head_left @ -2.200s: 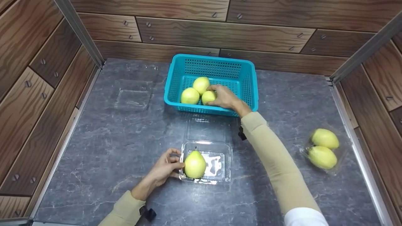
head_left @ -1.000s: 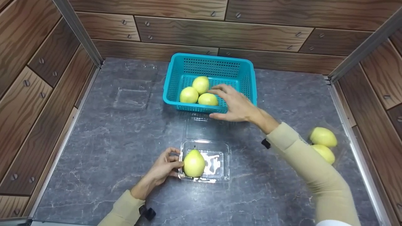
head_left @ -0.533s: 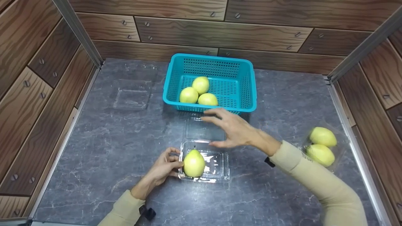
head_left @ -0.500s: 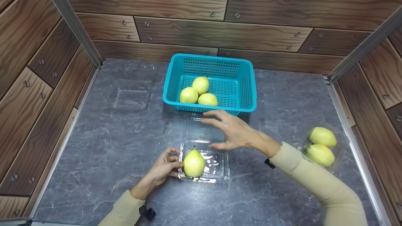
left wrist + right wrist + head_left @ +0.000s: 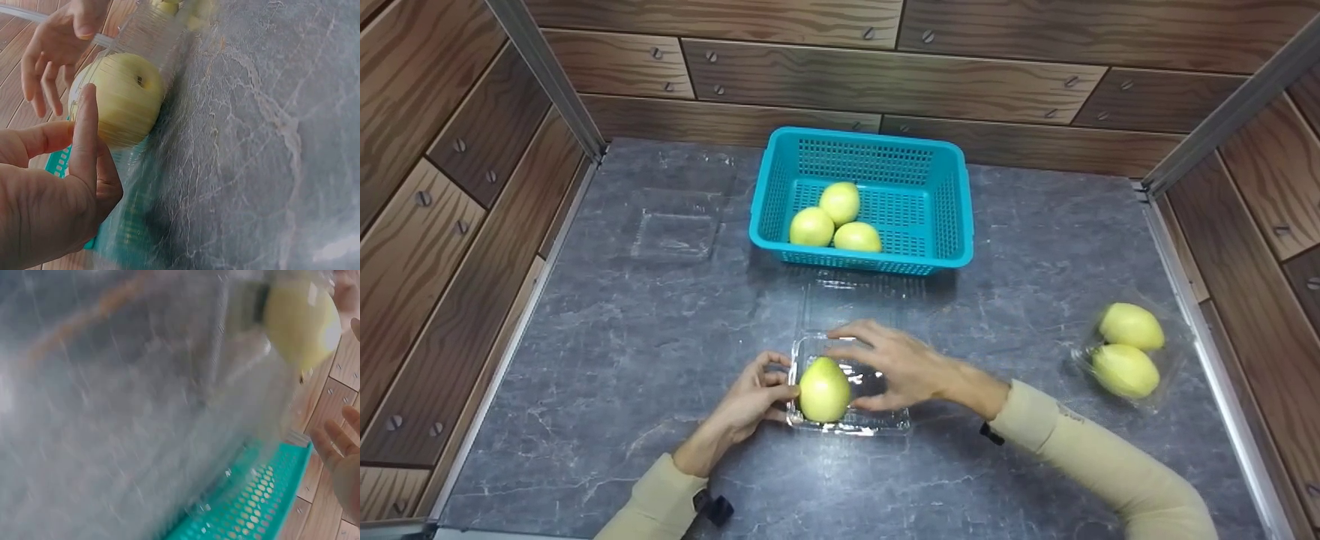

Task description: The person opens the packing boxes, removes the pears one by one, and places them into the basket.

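Observation:
A yellow-green pear lies in the left half of a clear plastic clamshell container, whose lid is folded back toward the basket. My left hand holds the container's left wall, thumb at the inner side beside the pear and fingers outside. In the left wrist view, that hand pinches the clear wall next to the pear. Over the container's right half hovers my right hand, fingers spread and bent near the pear's right side. Whether they touch the pear cannot be told.
Behind the container stands a teal basket with three pears at its left. Two more pears sit in a clear pack at the right. Another clear clamshell lies at the far left. Wood-patterned walls enclose the table.
My right hand let go of a pear in the basket, came out over its front rim, and moved down toward the pear in the container. My left hand stays in place.

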The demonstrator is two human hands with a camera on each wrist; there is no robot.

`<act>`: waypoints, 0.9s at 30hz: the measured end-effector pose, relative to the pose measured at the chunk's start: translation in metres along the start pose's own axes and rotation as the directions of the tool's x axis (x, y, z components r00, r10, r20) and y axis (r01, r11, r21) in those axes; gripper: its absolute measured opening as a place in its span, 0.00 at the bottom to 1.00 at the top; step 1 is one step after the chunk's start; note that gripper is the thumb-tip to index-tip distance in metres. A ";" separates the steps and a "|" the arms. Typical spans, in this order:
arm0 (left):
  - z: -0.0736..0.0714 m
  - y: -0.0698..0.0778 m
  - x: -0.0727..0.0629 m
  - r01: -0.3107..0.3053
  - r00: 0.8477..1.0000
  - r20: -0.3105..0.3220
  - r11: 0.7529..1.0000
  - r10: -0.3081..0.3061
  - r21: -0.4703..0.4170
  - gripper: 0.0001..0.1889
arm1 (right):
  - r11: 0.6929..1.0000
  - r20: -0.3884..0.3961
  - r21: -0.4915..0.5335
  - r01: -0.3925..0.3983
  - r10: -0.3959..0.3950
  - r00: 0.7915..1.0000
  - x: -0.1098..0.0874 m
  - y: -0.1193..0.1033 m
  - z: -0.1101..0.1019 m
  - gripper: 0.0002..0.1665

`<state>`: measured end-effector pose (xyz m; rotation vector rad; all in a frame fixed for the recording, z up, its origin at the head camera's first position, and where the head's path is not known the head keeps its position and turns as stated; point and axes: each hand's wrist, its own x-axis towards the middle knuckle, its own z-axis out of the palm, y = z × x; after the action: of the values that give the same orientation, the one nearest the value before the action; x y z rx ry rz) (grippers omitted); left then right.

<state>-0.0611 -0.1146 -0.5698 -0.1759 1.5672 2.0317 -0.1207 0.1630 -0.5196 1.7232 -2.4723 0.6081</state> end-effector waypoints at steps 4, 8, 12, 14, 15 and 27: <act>0.001 0.000 0.000 0.003 1.000 0.003 1.000 -0.003 -0.002 0.22 | 1.000 0.004 -0.013 0.009 -0.009 1.000 -0.004 -0.005 0.014 0.50; 0.000 -0.001 0.001 0.008 1.000 -0.005 1.000 -0.008 0.011 0.23 | 1.000 0.006 -0.016 0.024 -0.024 1.000 -0.005 -0.007 0.024 0.47; 0.000 -0.001 0.001 0.010 1.000 -0.010 1.000 -0.010 0.016 0.23 | 0.998 0.020 -0.037 0.051 -0.051 0.999 -0.004 -0.006 0.029 0.46; 0.000 -0.001 0.000 0.008 1.000 -0.009 1.000 -0.008 0.012 0.22 | 0.996 0.035 -0.056 0.068 -0.067 0.997 -0.004 -0.006 0.031 0.46; 0.000 -0.001 0.000 0.008 1.000 -0.007 1.000 -0.008 0.010 0.22 | 0.995 0.043 -0.063 0.075 -0.072 0.996 -0.004 -0.006 0.032 0.46; -0.001 -0.002 0.002 0.001 1.000 0.001 1.000 -0.001 0.002 0.21 | 0.995 0.101 -0.057 0.086 -0.080 0.992 -0.001 -0.005 0.037 0.46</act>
<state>-0.0616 -0.1144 -0.5721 -0.1747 1.5677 2.0288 -0.1095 0.1493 -0.5523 1.8646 -2.4401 0.4447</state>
